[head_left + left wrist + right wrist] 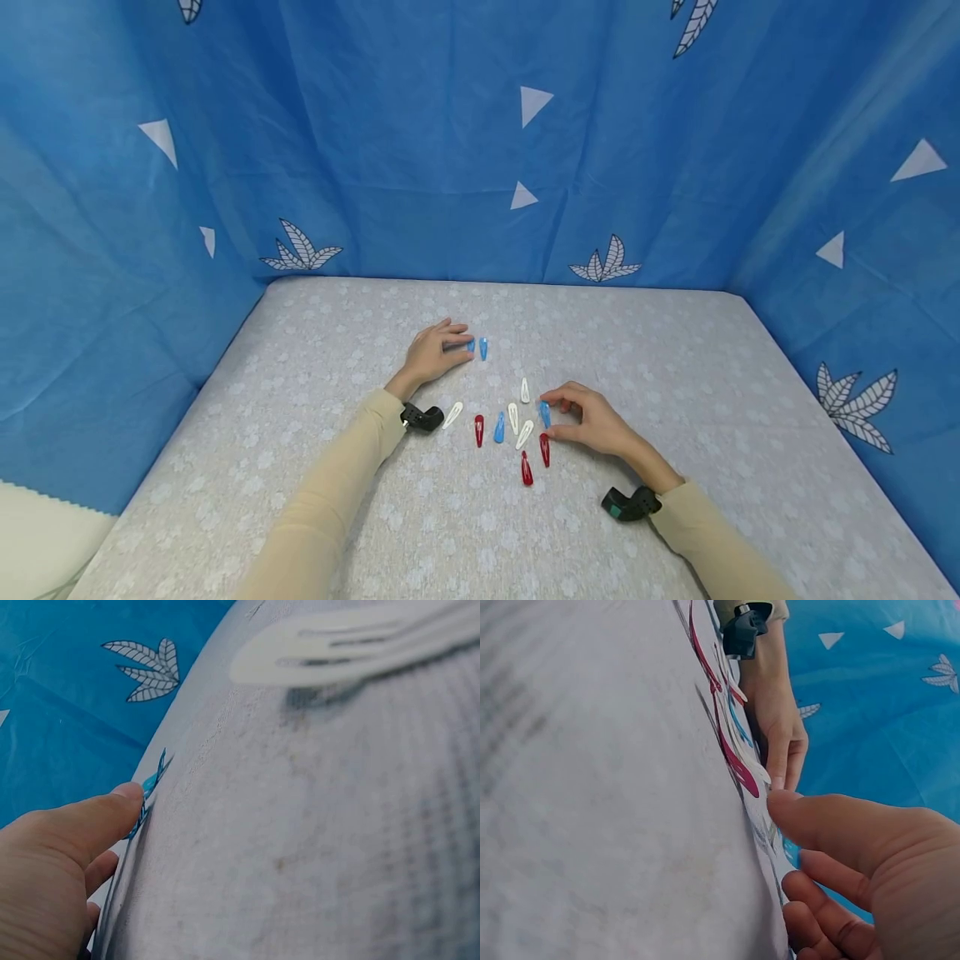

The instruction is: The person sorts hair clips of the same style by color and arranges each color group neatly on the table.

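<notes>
In the head view my left hand is at the far side of the group, its thumb and fingers at the two ends of a blue hair clip. A second blue hair clip lies just right of it. The left wrist view has the thumb against the blue clip. My right hand pinches another blue hair clip end to end between thumb and forefinger. Close to that thumb lies a red hair clip.
Among the clips between the hands are white ones, a blue one and red ones. A white clip lies beside the left wrist camera. Blue curtains surround the patterned tablecloth.
</notes>
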Demonstrator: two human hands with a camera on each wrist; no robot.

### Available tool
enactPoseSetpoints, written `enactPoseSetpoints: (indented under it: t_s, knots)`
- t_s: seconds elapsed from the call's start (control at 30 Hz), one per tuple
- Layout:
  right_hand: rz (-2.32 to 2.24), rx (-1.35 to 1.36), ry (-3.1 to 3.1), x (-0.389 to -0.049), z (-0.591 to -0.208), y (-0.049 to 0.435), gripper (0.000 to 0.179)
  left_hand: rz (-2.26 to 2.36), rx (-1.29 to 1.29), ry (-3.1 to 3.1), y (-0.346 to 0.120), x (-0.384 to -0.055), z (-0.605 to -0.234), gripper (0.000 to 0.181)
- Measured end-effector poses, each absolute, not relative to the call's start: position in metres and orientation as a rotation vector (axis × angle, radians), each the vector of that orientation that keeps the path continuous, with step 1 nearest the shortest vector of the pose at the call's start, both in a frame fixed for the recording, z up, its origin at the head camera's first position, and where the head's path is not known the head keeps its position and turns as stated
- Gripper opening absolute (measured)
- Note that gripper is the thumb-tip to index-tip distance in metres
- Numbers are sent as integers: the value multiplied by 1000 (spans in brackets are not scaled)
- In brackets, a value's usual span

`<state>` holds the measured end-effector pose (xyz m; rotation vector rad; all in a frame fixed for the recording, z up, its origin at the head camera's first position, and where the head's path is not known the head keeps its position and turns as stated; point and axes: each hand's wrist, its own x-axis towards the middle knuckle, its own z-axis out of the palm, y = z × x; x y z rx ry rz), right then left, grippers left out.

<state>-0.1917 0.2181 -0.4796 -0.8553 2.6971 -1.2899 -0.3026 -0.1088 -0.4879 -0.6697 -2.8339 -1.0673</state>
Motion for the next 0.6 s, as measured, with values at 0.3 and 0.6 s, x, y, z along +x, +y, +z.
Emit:
enactPoseSetpoints:
  t_s: [0.3, 0.6]
  knots:
    - [-1295, -826, 2737, -206, -464, 216, 44, -1083, -656, -2831, -109, -302, -487, 43]
    - [-1265, -806, 2792, -235, -441, 195, 45, -1089, -647, -2830, -108, -301, -489, 43]
